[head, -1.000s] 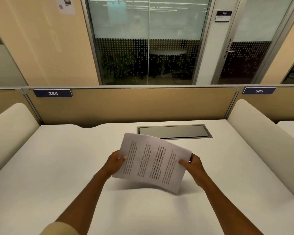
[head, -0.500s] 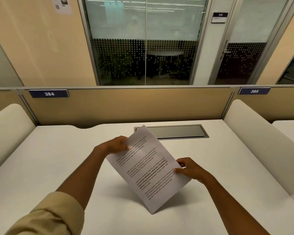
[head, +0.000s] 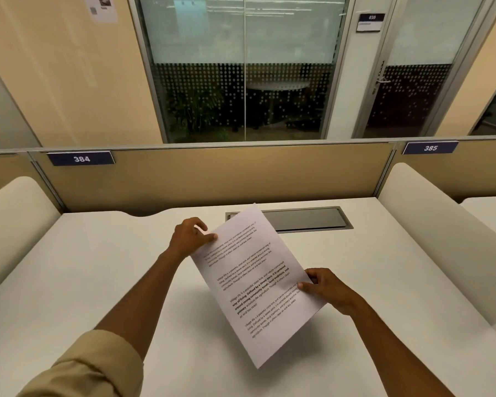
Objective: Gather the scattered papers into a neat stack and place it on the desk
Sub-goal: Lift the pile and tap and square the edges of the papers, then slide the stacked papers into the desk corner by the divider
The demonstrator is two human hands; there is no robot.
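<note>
A stack of white printed papers (head: 255, 285) is held above the white desk (head: 98, 282), turned at a slant with its lower corner pointing toward me. My left hand (head: 188, 236) pinches the upper left edge. My right hand (head: 327, 287) grips the right edge, thumb on the printed face. The sheets look aligned; how many there are cannot be told. No loose papers lie on the desk.
A grey cable hatch (head: 298, 219) is set into the desk behind the papers. Tan partition panels (head: 212, 173) close off the back, with rounded white dividers at the left (head: 15, 219) and right (head: 430, 224). Labels read 384 and 385.
The papers have been turned from lying sideways to a slanted upright position. My left hand moved up and away to the top edge, and my right hand dropped lower along the right edge.
</note>
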